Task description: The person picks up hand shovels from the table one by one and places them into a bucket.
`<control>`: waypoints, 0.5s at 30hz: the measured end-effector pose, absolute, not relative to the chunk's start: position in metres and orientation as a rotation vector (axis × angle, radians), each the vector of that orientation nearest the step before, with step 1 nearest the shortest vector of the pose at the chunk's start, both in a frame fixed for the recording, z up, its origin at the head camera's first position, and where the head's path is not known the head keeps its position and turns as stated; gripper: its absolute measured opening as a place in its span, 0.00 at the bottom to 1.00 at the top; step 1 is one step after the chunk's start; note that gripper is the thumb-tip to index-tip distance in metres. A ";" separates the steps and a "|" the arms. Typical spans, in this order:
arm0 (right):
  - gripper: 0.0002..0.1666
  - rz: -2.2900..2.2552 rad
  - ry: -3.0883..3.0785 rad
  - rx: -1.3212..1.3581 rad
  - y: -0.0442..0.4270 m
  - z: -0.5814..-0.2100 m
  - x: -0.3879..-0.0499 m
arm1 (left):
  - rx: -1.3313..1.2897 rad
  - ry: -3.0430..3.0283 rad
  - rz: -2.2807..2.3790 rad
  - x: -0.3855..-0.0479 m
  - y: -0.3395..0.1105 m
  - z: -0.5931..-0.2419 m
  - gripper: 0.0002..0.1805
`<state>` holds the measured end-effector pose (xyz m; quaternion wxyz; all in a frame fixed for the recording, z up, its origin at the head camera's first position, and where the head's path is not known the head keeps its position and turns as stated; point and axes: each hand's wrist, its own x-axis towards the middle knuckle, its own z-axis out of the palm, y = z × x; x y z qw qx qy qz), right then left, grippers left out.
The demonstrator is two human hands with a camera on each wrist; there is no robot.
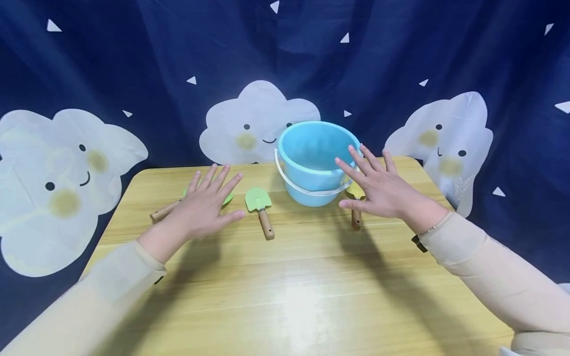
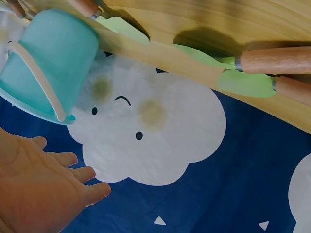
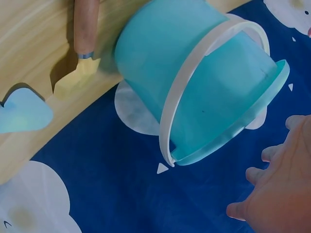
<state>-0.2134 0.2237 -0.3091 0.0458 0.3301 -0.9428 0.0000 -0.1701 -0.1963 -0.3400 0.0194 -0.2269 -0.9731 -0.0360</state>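
My left hand is held over the left of the table with its fingers spread, holding nothing. Beneath it are two green-headed garden tools with wooden handles, partly hidden in the head view; a green blade shows in the left wrist view. A green hand shovel lies right of that hand. My right hand, fingers spread and holding nothing, hovers at the right of a light blue bucket with a white handle. The bucket stands upright. Partly hidden by this hand is a yellow hand shovel.
The wooden table has its far edge just beyond the bucket. A dark blue curtain printed with clouds hangs behind it. A light blue piece lies near the yellow shovel in the right wrist view.
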 end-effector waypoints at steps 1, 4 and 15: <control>0.56 0.001 -2.880 1.010 0.224 -0.310 -0.214 | -0.715 -3.017 -0.123 -0.171 -0.194 -0.340 0.48; 0.56 0.014 -2.886 1.007 0.224 -0.310 -0.217 | -0.721 -3.015 -0.129 -0.176 -0.189 -0.341 0.49; 0.56 -0.072 -2.887 0.986 0.222 -0.310 -0.229 | -0.743 -3.023 -0.164 -0.191 -0.170 -0.342 0.48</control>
